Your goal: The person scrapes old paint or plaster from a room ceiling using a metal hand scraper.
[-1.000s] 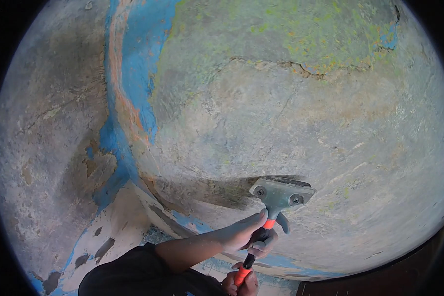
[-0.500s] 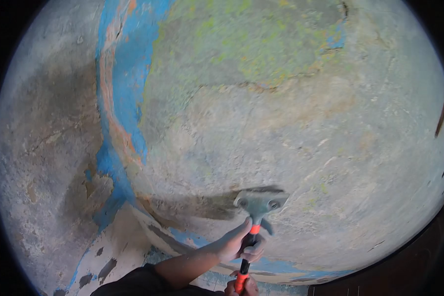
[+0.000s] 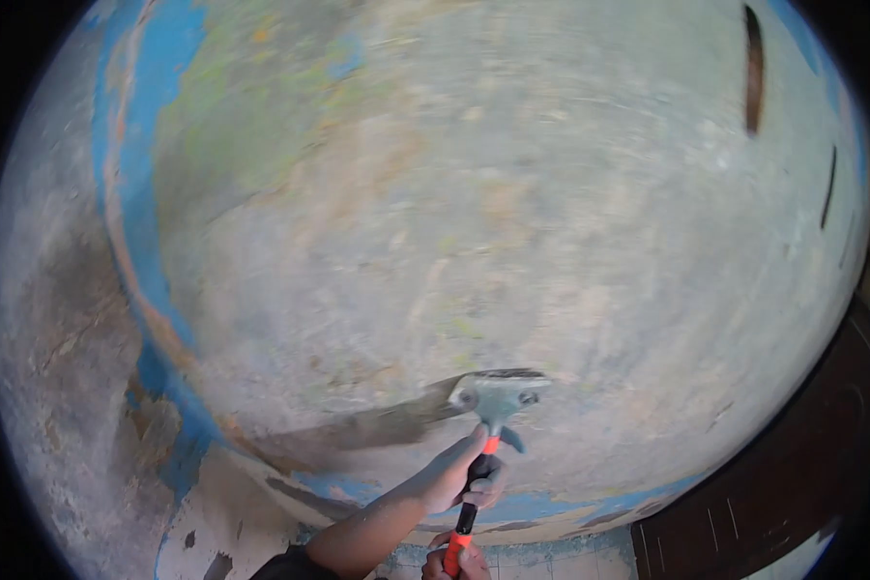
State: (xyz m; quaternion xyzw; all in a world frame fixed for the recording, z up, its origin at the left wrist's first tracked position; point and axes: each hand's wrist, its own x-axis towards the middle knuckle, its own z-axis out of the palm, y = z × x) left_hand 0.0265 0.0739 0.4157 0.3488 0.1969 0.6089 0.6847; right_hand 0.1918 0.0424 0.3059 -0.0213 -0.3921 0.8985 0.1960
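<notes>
A long-handled scraper [image 3: 500,395] with a wide metal head, two bolts and a black-and-orange handle is held upright in the lower middle of the view. Its blade lies at the surface of a worn, patchy wall [image 3: 551,242]. My left hand [image 3: 464,474], its forearm coming from the lower left, is wrapped round the upper handle just under the head. Lower down, my right hand [image 3: 442,563] grips the orange end of the handle, partly cut off by the frame's bottom edge. A dark shadow stretches leftward from the scraper head.
Blue paint [image 3: 150,145] with a pinkish strip runs down the wall's left corner. Dark brown furniture [image 3: 744,512] stands at the lower right. Pale tiles [image 3: 551,565] show at the bottom. A dark narrow slot [image 3: 753,72] marks the upper right wall.
The view has swung to the right, so the blue corner and green patch sit further left. The scraper has moved rightward along the wall, with both hands keeping their hold.
</notes>
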